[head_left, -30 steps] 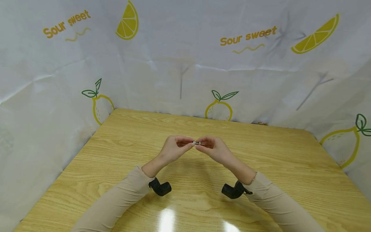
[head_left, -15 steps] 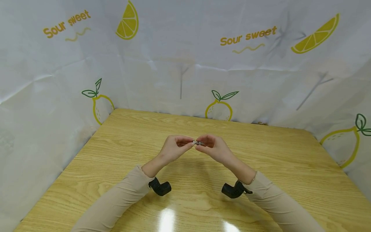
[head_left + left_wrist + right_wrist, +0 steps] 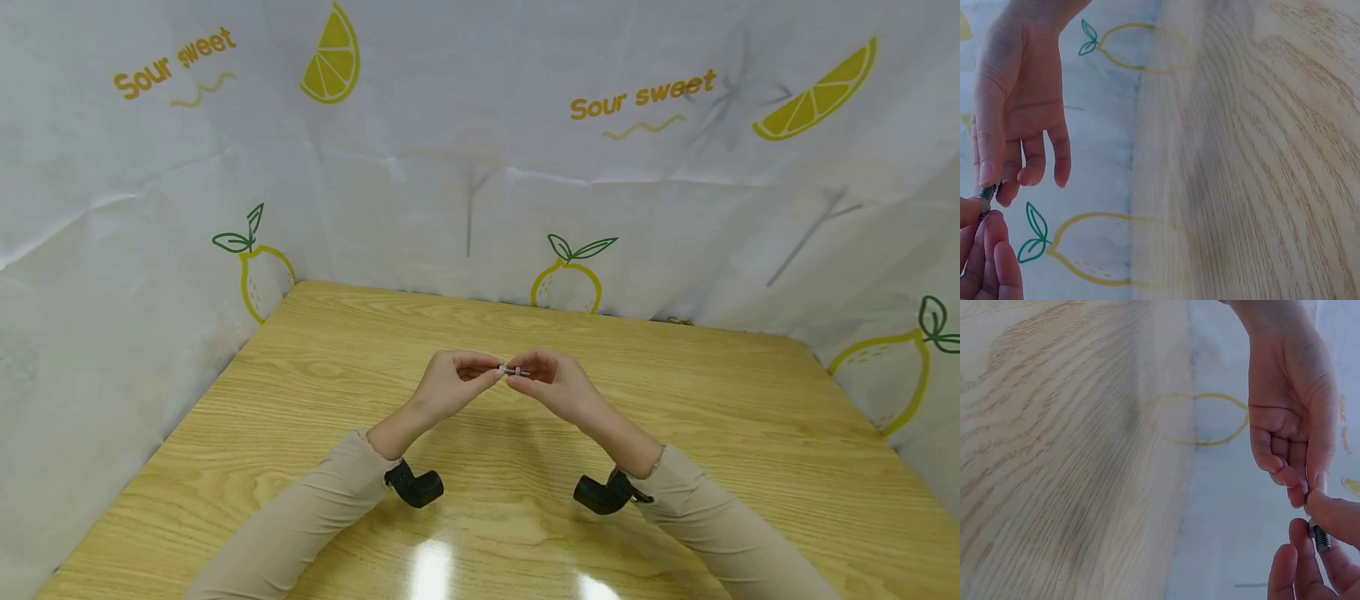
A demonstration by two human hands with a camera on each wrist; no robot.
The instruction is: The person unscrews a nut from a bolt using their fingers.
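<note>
Above the table, a small metal bolt (image 3: 510, 370) lies roughly level between both hands. My left hand (image 3: 448, 385) pinches its left end between thumb and fingertips, covering most of that end. At the other end, my right hand (image 3: 561, 389) has thumb and fingers around a small nut (image 3: 517, 372) on the shaft. The right wrist view shows the threaded tip (image 3: 1322, 540) sticking out past the right fingers. In the left wrist view a short stretch of the bolt's thread (image 3: 986, 192) shows between the two hands' fingertips.
A wood-grain table (image 3: 337, 333) spreads beneath the hands. White cloth (image 3: 390, 208) printed with lemons hangs behind it and along both sides. Black camera mounts (image 3: 417, 488) are strapped at the two wrists, below the beige sleeves.
My right fingertips shift slightly about the nut, spreading a little and closing in again. The left hand keeps its hold on the bolt in the same place.
</note>
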